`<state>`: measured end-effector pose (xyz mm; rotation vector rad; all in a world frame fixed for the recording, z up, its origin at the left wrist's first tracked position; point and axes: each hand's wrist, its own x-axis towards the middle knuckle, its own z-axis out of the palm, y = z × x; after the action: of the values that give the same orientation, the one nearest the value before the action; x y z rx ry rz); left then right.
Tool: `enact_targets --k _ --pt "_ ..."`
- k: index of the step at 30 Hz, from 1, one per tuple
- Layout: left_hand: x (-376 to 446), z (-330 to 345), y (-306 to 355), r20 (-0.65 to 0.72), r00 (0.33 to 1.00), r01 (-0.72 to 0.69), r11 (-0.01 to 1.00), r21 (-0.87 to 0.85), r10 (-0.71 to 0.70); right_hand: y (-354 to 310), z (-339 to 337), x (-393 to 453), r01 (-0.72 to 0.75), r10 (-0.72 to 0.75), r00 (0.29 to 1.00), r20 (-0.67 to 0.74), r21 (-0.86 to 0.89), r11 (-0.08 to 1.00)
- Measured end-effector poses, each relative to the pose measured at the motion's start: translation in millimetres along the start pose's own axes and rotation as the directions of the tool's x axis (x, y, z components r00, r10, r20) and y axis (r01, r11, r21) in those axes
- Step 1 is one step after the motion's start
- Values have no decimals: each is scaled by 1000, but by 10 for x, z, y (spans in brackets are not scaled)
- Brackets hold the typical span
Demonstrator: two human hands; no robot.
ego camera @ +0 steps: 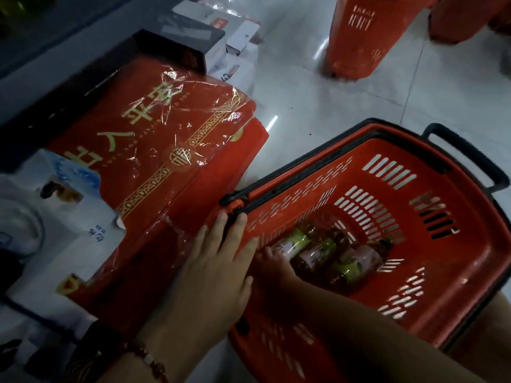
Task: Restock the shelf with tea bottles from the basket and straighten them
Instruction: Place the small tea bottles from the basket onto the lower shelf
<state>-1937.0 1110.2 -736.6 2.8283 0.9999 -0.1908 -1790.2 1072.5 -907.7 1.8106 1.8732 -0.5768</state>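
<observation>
I note a red foil-wrapped gift box (154, 150) just beside the red slotted plastic basket (431, 244). Three tea bottles (326, 258) lie inside. My left hand (215, 275) rests flat, released, on its rim; my right hand (272, 265) grasps one bottle.

A big red gift box (154, 150) in crinkled plastic wrap lay on the pale tiled floor (318, 87), white boxes (63, 217) beside it and a black box (179, 42) behind. Two red bins (359, 37) stood farther off.

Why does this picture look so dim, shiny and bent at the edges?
Head view: dim store light leaves the lower left corner dark; the plastic wrap on the red gift box and the floor tiles show glare; the wide-angle lens curves the basket; bottles look softly blurred.
</observation>
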Motion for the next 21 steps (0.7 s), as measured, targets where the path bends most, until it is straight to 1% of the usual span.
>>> enact_targets --k 2,4,5,6,8,9,10,11,12,13,14,15,16,17,18,19,20,21 --pt "-18 34 -19 -30 999 -21 1000 6 22 -55 60 153 53 -48 998 49 -96 994" --pt "-8 41 -26 -49 998 -25 1000 13 26 -34 81 195 100 -91 995 49 -241 965" --pt "-1 45 -26 -53 998 -24 1000 14 24 17 59 174 134 -135 991 15 -267 954" --pt "13 44 -21 -60 998 -22 1000 13 23 78 37 150 174 -173 985 25 -241 955" --pt "28 47 -3 -59 998 -19 1000 -2 19 192 -97 -62 168 -169 986 5 -115 979" --pt "33 47 11 -59 998 -16 1000 -8 15 286 -217 -187 140 -143 988 -54 -57 989" --pt "35 55 20 -59 998 -12 1000 -10 12 405 -341 -327 94 -94 985 -146 -7 996" --pt "37 39 34 -53 999 -6 1000 -4 6 512 -473 -489 50 -29 966 -258 75 996" --pt "34 8 54 -43 999 -5 1000 0 5 604 -586 -666 -4 67 948 -311 199 980" --pt "25 -38 80 -24 1000 -6 1000 1 6 687 -679 -857 -45 170 931 -322 361 932" --pt "23 -84 111 -2 1000 -9 1000 -7 9 756 -741 -1053 -51 248 911 -328 510 859" --pt "28 -102 142 14 1000 -5 999 -47 5 775 -825 -1255 -33 298 895 -331 619 785" --pt "34 -125 170 31 1000 5 995 -103 -2 749 -931 -1451 19 312 885 -346 695 719" --pt "39 -142 206 59 998 11 988 -156 -2 697 -1042 -1638 77 304 878 -370 736 673" --pt "42 -168 253 83 997 11 973 -230 9 642 -1144 -1803 142 284 867 -409 750 647" --pt "35 -227 313 102 995 15 937 -350 22 570 -1270 -1989 199 261 855 -449 748 633" --pt "19 -299 359 133 991 47 856 -515 25 509 -1396 -2130 252 247 837 -489 745 618" --pt "-4 -380 401 152 988 82 735 -673 28 473 -1521 -2246 290 250 828 -501 765 574"
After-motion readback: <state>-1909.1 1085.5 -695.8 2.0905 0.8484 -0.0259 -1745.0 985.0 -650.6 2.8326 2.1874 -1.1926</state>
